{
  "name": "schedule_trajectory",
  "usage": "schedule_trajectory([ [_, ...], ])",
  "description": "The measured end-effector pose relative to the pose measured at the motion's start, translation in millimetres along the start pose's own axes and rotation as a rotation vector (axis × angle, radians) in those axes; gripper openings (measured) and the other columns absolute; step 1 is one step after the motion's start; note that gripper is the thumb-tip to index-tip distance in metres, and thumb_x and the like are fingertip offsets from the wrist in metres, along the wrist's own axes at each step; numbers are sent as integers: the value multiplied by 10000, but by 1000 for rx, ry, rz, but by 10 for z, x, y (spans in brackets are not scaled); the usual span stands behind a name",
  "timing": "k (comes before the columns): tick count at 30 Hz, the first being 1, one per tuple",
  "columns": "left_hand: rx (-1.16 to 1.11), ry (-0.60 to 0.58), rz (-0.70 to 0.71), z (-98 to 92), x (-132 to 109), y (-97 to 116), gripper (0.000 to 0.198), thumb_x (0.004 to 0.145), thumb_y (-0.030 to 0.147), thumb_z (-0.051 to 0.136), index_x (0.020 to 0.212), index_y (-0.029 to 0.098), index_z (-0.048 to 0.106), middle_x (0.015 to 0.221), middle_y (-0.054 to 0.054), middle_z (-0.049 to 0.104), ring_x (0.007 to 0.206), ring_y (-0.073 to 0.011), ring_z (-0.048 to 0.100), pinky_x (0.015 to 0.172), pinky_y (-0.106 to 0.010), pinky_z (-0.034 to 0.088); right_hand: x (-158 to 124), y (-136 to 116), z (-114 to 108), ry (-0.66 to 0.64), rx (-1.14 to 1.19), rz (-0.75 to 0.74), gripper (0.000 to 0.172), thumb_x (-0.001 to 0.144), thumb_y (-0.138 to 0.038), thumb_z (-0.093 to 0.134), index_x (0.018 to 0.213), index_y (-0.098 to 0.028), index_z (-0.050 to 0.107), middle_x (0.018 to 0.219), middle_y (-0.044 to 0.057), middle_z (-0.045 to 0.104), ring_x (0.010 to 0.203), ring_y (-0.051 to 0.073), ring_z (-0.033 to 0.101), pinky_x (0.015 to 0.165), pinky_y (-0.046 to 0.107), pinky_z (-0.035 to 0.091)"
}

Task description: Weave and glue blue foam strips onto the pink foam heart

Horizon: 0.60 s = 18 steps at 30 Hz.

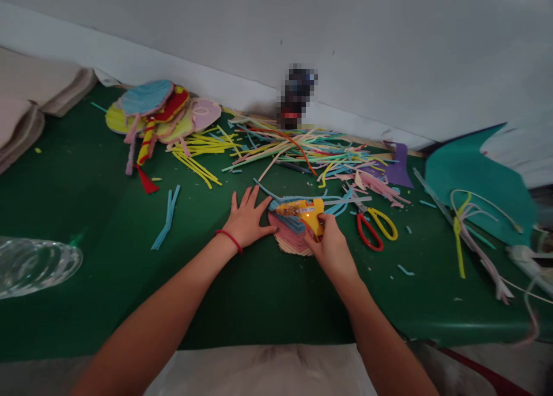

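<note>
Clamped in right hand (332,247): yellow glue gun (318,211), long axis left-right, nozzle (275,210) leftward, over striped piece (291,242) on bench (263,304). At piece's left edge: left hand (246,221), fingers apart.

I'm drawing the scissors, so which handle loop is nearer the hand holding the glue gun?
The red loop; the yellow loop lies farther from the right hand.

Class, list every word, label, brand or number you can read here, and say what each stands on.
None can be read.
Yellow glue gun: pale marking on its side, too small and blurred to read.
Dark object at the back: pixelated, so any text is unreadable.
</note>
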<state>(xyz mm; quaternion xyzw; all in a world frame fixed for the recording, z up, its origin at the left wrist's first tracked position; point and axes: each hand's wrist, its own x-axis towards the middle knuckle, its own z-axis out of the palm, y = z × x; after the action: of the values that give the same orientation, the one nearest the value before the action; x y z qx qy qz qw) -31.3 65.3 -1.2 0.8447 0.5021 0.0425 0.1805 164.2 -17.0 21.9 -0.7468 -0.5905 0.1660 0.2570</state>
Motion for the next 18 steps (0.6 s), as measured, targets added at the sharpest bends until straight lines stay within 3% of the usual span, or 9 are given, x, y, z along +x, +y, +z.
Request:
schedule_trajectory([
  [18,16,-3,-4,13,6,-6,799,772,634,565,1440,261,335,1567,-147,138,1440,-334,80,1120,-602,35,-74,41,-71,-15,-37,-22,353,775,-401,494,1057,-190,470,962,110,608,760,222,621,652,325,479],
])
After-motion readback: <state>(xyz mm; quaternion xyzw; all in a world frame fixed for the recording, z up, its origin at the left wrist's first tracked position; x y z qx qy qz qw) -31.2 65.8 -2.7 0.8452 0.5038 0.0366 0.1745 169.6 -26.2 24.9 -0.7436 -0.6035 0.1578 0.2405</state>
